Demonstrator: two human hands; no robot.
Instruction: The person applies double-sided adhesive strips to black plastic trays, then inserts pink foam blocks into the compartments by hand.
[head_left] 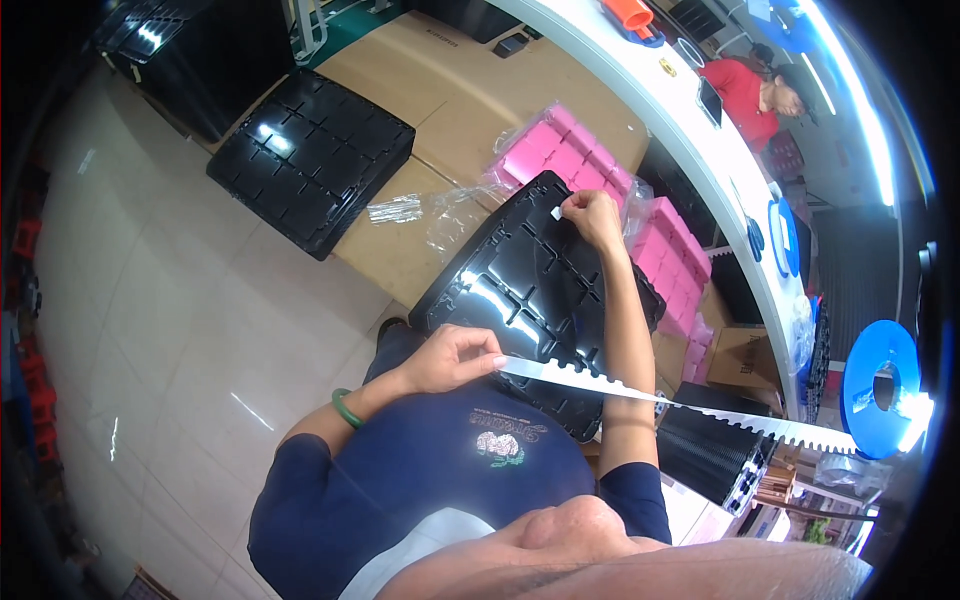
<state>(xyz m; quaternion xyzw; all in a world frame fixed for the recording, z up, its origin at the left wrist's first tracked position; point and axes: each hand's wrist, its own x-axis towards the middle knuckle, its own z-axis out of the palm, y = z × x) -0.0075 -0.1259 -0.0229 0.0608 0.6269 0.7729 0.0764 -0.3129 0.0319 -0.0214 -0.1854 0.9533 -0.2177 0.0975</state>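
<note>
My left hand [455, 358] pinches the end of a white strip [560, 374] with a row of notches along one edge. That strip runs across in front of my right forearm to a blue reel [858, 365] at the far right. Over a stack of black plastic trays [515, 290] with cross-shaped ridges, my right hand [594, 218] pinches a small white sticker [557, 212] by the upper end of the top tray. Whether the sticker touches the tray I cannot tell. A green bangle [346, 408] circles my left wrist.
Another stack of black trays [315, 150] stands at the upper left on cardboard [400, 120]. Pink trays [668, 250] and crumpled clear wrap [460, 225] lie beyond my trays. A curved white table [600, 70] holds scissors; behind it is a person in a red top [735, 95].
</note>
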